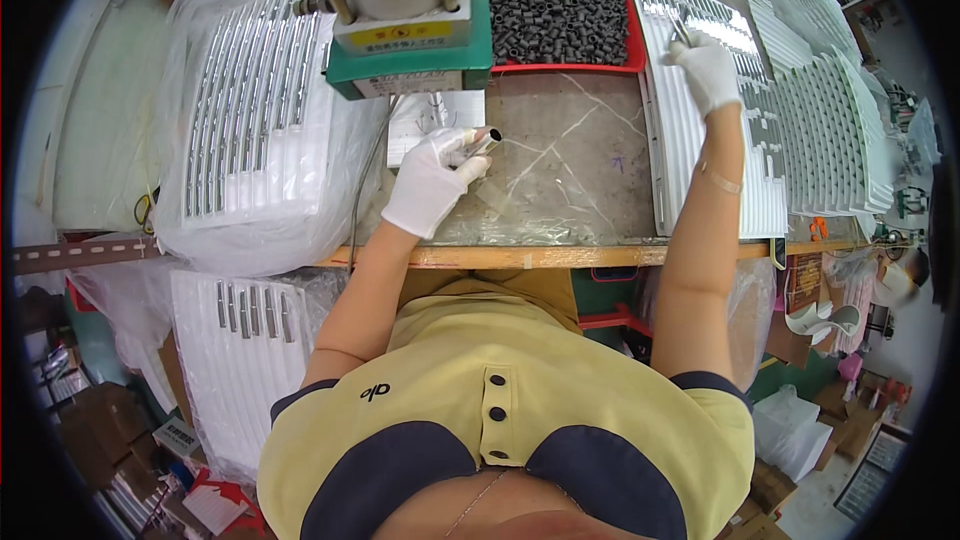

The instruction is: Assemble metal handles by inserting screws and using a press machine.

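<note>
My left hand (428,184), in a white glove, is closed around a short shiny metal tube (483,148). The tube's dark round end points up and to the right. This hand is just in front of a pale metal block (405,130) under a green and grey press (400,68). Reaching far right, my gloved right hand (709,78) pinches another shiny metal tube (682,30) over a white ribbed tray (672,145). Bright tubes fill the far part of that tray, while its near slots show white.
A red bin (570,68) of small black plastic pieces sits behind the bench. At left, a plastic-wrapped white tray (300,165) bears rows of metal tubes. More ribbed trays (835,140) are stacked at right. The bench has a wooden front edge (560,256).
</note>
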Demonstrator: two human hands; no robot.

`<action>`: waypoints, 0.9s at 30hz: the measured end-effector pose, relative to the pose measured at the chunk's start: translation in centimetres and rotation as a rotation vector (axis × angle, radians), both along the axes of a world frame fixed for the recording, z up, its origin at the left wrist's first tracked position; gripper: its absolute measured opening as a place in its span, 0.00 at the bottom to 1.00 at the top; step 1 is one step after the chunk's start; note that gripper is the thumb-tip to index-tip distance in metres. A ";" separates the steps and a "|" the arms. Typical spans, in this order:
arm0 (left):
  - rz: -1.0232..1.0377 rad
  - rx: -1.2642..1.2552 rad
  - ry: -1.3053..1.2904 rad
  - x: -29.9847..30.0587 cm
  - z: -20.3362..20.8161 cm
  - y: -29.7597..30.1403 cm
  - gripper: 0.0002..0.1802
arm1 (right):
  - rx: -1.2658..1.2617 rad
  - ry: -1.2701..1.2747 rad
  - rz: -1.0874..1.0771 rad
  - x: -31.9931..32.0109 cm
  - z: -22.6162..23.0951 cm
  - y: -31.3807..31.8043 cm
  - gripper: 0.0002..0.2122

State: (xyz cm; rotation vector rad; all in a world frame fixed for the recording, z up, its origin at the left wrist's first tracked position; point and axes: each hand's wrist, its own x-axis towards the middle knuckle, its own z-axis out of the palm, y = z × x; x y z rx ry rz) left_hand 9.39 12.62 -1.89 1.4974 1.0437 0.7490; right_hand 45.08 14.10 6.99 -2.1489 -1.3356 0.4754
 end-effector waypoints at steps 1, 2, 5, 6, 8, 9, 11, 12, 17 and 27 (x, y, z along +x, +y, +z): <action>-0.005 -0.008 -0.016 -0.1 -0.1 0.0 0.20 | 0.181 0.127 0.117 -4.9 1.0 -1.7 0.09; -0.013 -0.016 -0.033 -0.2 -0.3 0.0 0.20 | 0.140 0.125 0.167 -9.4 1.6 -3.1 0.09; -0.010 -0.097 -0.078 -0.2 0.1 0.0 0.19 | 0.242 0.633 0.315 -16.3 -2.3 -5.5 0.10; -0.012 -0.122 -0.085 -0.4 0.2 -0.2 0.19 | 0.230 0.783 0.311 -17.8 -3.2 -5.8 0.09; 0.001 -0.072 -0.079 -0.8 0.3 -0.6 0.19 | 0.316 1.033 0.291 -19.8 -5.7 -5.5 0.10; 0.014 -0.022 -0.071 -1.0 0.3 -0.7 0.19 | 0.313 1.034 0.298 -20.0 -5.6 -5.6 0.10; 0.028 -0.071 -0.086 -1.2 0.7 -1.1 0.19 | 0.287 0.959 0.306 -20.4 -5.5 -5.8 0.11; 0.034 -0.122 -0.099 -1.3 0.9 -1.3 0.19 | 0.283 0.960 0.312 -20.5 -5.4 -5.8 0.11; 0.133 0.024 -0.280 -0.6 -2.2 -1.3 0.23 | 0.114 0.566 0.427 -20.7 -4.4 -6.3 0.10; 0.239 0.562 0.372 -2.1 -0.5 5.1 0.27 | 0.406 0.363 0.271 -22.3 -8.8 -1.0 0.10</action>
